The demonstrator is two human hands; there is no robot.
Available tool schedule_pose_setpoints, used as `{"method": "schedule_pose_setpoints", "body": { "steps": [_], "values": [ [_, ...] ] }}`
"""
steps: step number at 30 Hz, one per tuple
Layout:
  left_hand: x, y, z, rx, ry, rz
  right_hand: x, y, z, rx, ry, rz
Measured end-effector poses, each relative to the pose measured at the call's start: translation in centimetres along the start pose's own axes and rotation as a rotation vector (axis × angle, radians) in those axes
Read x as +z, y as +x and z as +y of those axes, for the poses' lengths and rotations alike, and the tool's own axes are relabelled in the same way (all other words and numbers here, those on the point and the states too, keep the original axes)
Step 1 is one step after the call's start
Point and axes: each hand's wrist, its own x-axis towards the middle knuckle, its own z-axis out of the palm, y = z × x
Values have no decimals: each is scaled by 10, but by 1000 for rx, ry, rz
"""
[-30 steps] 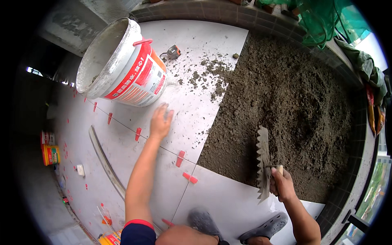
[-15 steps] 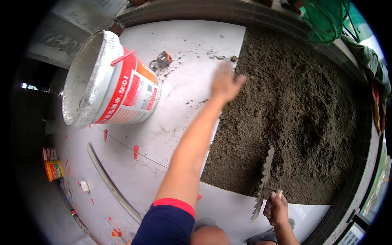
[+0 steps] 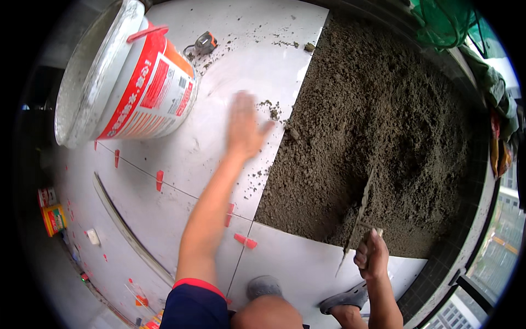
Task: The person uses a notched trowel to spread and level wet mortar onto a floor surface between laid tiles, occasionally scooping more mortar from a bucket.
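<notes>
My left hand (image 3: 245, 126), slightly blurred, is open with fingers stretched and thumb apart, palm down at the surface of a large white floor tile (image 3: 219, 71). Mortar crumbs (image 3: 272, 111) lie beside its thumb. At the lower right my right hand (image 3: 372, 256) is closed round the handle of a notched trowel (image 3: 362, 208). The trowel's blade is seen nearly edge-on, its far part against the bed of grey-brown mortar (image 3: 405, 120) and its near end over the tile by my feet. Whether the blade presses into the mortar, I cannot tell.
A large white and red bucket (image 3: 148, 88) stands at the left, with a tape measure (image 3: 205, 43) past it. Red levelling wedges (image 3: 245, 240) sit along the tile joints. A long metal straightedge (image 3: 129, 230) lies at lower left. Green netting (image 3: 446, 22) hangs at far right.
My left hand has moved left and nearer, from the mortar's edge onto the tile. The trowel blade has turned more edge-on in my right hand. The whole view has shifted.
</notes>
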Motion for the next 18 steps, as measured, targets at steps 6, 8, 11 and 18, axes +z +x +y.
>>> {"method": "schedule_pose_setpoints", "body": {
  "steps": [6, 8, 11, 18],
  "values": [
    [-14, -31, 139, 271, -654, -185, 43, -13, -26, -76, 15, -95],
    [-27, -54, 92, 179, -552, -93, 34, -17, -29, -69, -14, -126],
    [-17, -98, 17, -255, -94, -4, 33, -11, -20, 77, -3, -149],
    [-17, -153, 125, 198, -637, -114, 100, 4, -39, -17, 117, -307]
  ]
}}
